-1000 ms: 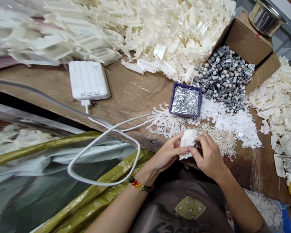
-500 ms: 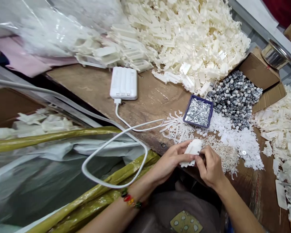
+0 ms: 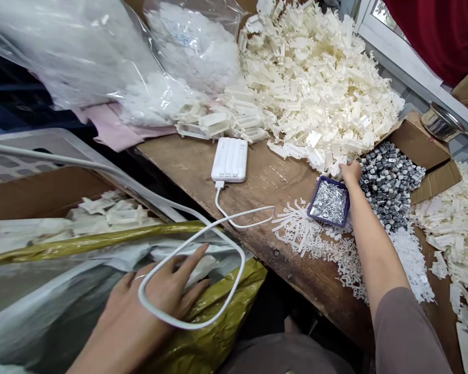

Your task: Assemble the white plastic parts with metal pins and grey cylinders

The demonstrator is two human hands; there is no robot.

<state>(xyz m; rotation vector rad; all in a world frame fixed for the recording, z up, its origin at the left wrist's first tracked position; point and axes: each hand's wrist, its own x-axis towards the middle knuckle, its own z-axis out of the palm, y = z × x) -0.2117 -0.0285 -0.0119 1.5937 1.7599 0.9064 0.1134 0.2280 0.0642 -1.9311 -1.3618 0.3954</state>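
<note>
My left hand [image 3: 156, 293] is over an open plastic bag with an olive-yellow edge [image 3: 228, 298], its fingers spread and holding nothing. Just beyond those fingertips a white plastic piece [image 3: 203, 266] shows in the bag. A white cable [image 3: 195, 326] loops across the view in front of this hand. My right hand [image 3: 351, 171] reaches to the near edge of a heap of cream plastic parts [image 3: 315, 88], fingers drawn together. What they hold, if anything, is hidden. Right beside it are a purple tray [image 3: 311, 212] of metal pins and a pile of small grey pieces [image 3: 392, 176].
A white power bank [image 3: 229, 160] lies on the wooden table [image 3: 179, 156]. Small white plastic pieces [image 3: 300, 228] are spread near the table edge. Clear bags [image 3: 195, 47] stand at the back, and a metal bowl [image 3: 442, 122] is at the right.
My hands have parted. The left has let go of the white plastic piece and moved left over the bag; the right has reached forward to the cream heap. The view has shifted.
</note>
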